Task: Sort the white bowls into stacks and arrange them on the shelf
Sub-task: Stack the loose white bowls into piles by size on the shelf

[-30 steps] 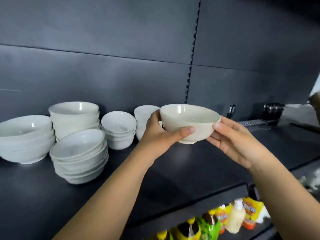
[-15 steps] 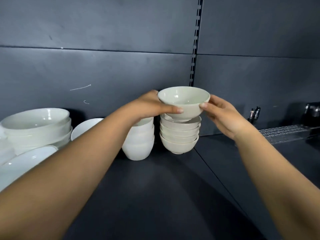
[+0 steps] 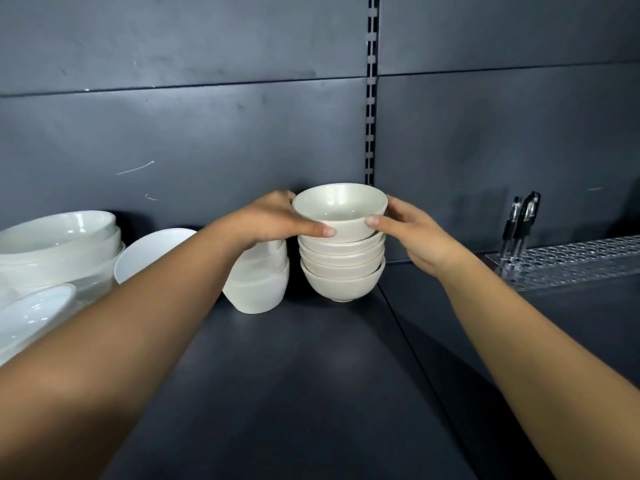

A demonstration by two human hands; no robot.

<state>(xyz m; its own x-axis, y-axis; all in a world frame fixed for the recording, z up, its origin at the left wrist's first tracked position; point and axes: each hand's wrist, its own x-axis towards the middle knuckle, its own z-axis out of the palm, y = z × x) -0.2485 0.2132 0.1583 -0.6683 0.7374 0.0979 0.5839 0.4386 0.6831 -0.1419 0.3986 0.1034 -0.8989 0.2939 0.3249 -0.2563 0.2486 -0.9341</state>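
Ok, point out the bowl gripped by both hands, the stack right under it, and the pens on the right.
gripped bowl (image 3: 340, 204), head view, on its inner wall.
stack of bowls (image 3: 343, 285), head view, on the outer wall of the lowest bowl.
pens (image 3: 527, 216), head view, on the right pen's upper barrel.

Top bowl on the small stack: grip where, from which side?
Grip the top bowl by its flared outer wall under the rim, from left and right, as the left hand and right hand do. It nests in the stack, so its base is hidden.
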